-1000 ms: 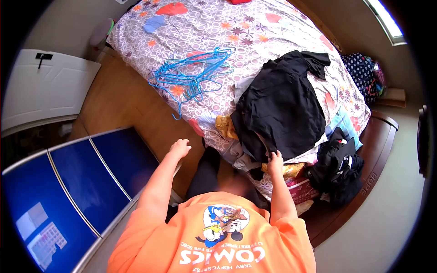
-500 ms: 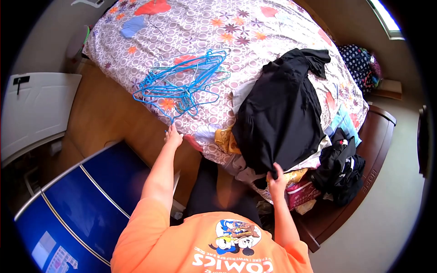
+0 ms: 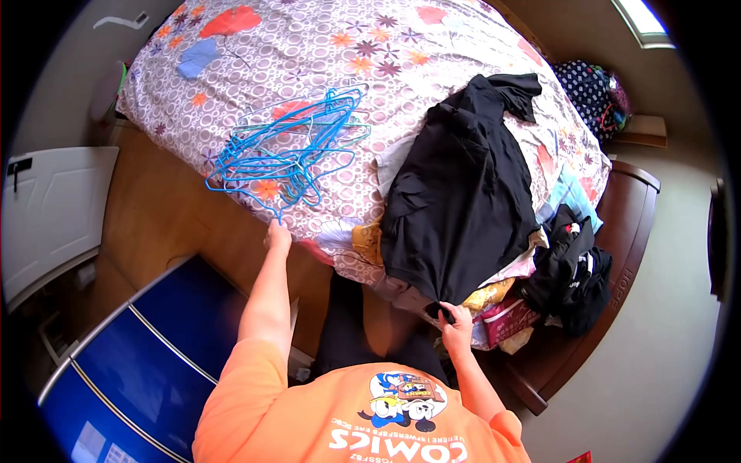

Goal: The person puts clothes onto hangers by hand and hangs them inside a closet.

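Note:
My left hand (image 3: 278, 236) is closed round the hook end of a blue hanger (image 3: 279, 210) at the bed's edge. That hanger lies against a tangled pile of blue and pale green hangers (image 3: 301, 147) on the bedspread. My right hand (image 3: 457, 326) grips the bottom edge of a black short-sleeved garment (image 3: 463, 193), bunching its cloth at the near side of the bed. The garment is spread lengthwise, its sleeve at the far end. Beneath it, pale and yellow cloth peeks out.
The bed's patterned bedspread (image 3: 262, 62) fills the far side. Right of the garment lie a black clothes heap (image 3: 575, 278) and a dark wooden headboard (image 3: 629, 231). A blue panelled surface (image 3: 170, 324) stands at lower left, a white door (image 3: 58, 216) beyond it.
My right hand has pulled the garment's gathered bottom edge slightly towards me. My left hand now has a closed hold on the hanger hook. The whole view has shifted slightly.

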`<state>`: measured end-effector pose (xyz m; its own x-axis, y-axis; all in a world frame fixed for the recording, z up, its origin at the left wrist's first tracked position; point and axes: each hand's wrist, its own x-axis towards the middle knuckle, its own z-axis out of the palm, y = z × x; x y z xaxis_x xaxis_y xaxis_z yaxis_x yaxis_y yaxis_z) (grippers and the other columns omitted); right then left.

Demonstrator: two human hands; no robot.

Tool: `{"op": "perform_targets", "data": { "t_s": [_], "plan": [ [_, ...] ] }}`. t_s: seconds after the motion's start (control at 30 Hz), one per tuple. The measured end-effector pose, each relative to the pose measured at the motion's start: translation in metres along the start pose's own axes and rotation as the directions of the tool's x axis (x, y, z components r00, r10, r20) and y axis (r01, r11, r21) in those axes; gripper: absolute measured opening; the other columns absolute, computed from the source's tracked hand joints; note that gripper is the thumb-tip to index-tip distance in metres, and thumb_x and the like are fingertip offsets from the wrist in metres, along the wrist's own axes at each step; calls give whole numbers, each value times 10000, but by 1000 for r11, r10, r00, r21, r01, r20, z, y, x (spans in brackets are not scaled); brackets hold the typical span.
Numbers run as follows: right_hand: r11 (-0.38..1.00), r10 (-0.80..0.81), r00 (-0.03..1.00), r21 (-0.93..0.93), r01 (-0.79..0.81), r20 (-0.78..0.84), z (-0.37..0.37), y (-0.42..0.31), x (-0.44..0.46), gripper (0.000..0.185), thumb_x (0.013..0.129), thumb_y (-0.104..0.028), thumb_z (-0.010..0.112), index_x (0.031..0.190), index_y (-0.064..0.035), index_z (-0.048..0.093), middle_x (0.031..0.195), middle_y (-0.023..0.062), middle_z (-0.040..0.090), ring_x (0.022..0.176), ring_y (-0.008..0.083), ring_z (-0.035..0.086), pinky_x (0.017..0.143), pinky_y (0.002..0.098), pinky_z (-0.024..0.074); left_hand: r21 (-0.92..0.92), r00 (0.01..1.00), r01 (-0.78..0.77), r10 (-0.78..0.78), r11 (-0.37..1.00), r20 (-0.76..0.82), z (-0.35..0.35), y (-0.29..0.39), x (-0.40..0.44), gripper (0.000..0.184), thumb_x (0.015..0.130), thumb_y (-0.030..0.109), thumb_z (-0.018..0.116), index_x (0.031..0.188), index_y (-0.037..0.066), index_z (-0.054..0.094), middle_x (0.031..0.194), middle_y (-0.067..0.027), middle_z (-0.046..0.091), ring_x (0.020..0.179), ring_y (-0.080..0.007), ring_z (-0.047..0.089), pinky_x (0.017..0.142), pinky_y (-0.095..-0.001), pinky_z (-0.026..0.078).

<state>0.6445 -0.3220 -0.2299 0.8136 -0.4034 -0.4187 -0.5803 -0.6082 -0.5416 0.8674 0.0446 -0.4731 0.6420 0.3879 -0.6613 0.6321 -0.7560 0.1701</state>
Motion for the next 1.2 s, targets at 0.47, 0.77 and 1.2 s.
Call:
{"op": "perform_targets", "data": {
  "t_s": [0.47,0.77,1.2],
  "plan": [
    [835,-125,984,521,174,-128,-50,-15,18,84,901,-84,571,956,-22,578,796,0,552,772,83,487,706,238,434,-173,766,-338,163,925,-621,-93,2,-160,286,926,293,488,1048,91,649,964,-156,658,870,-342,618,737,-439,479],
    [810,-566,770,374,453,294,-107,-38,-55,197,788,-77,675,970,-54,605,850,121,648,782,252,642,697,307,495,138,438,-693,565,708,-699,-98,44,-389,155,888,188,578,990,86,635,733,-113,615,649,-323,598,570,-422,466],
    [209,-962,221,-83,974,162,-169,-1,-114,228,724,-148,559,939,-120,630,910,50,547,874,231,561,787,390,461,333,362,-751,776,571,-516,-55,33,-583,70,806,178,641,826,113,625,628,-69,569,584,-277,573,548,-386,427]
  ]
}}
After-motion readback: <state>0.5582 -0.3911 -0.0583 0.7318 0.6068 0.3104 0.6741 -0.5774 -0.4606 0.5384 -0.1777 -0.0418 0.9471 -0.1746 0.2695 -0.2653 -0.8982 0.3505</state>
